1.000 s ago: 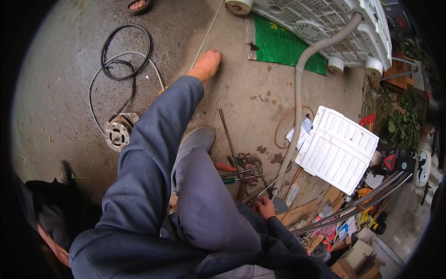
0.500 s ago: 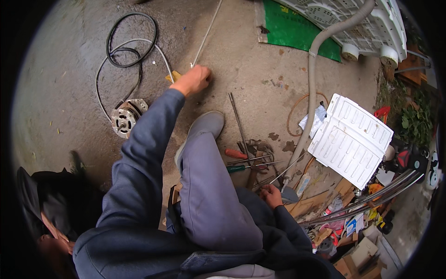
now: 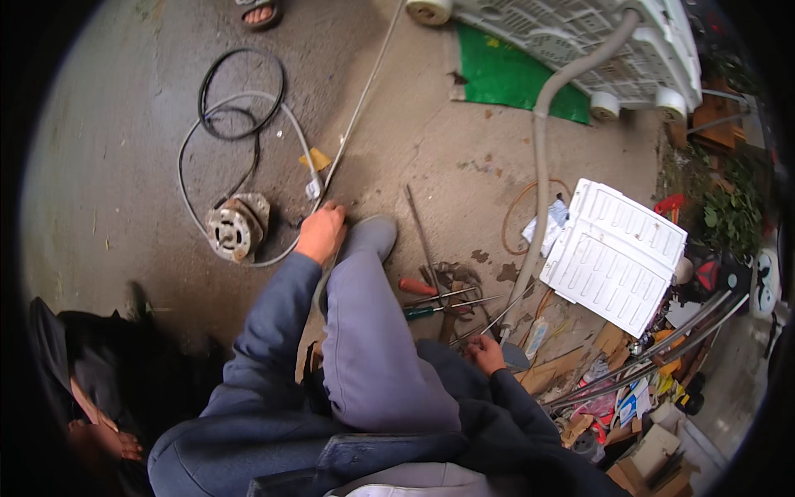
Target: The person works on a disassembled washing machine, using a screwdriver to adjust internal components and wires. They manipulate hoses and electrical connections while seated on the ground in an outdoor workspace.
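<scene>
My left hand point(image 3: 323, 232) is closed beside my shoe, with a grey cable point(image 3: 354, 126) running into its fingers from the far edge. A white plug-like end point(image 3: 313, 189) lies just beyond the hand, next to a yellow scrap point(image 3: 315, 159). To the left sits a round metal motor point(image 3: 235, 229) with cable looped around it. My right hand point(image 3: 486, 354) is low on the right, fingers pinched on a thin metal rod point(image 3: 498, 319); its end inside the hand is hidden. Between my shoe and that hand lie a red-handled screwdriver point(image 3: 417, 287) and a green-handled screwdriver point(image 3: 419, 313).
A coil of black hose point(image 3: 204, 91) lies beyond the motor. A white appliance point(image 3: 571, 41) with a grey drain hose point(image 3: 542, 157) stands far right, near a green sheet point(image 3: 509, 74). A white panel point(image 3: 614, 253) and mixed scrap fill the right. Another person's sandalled foot point(image 3: 261, 15) shows far left.
My left hand has come back toward me, and the cable has shifted with it. The white plug-like end now shows. A sandalled foot has entered at the far edge. My right hand stays nearly put.
</scene>
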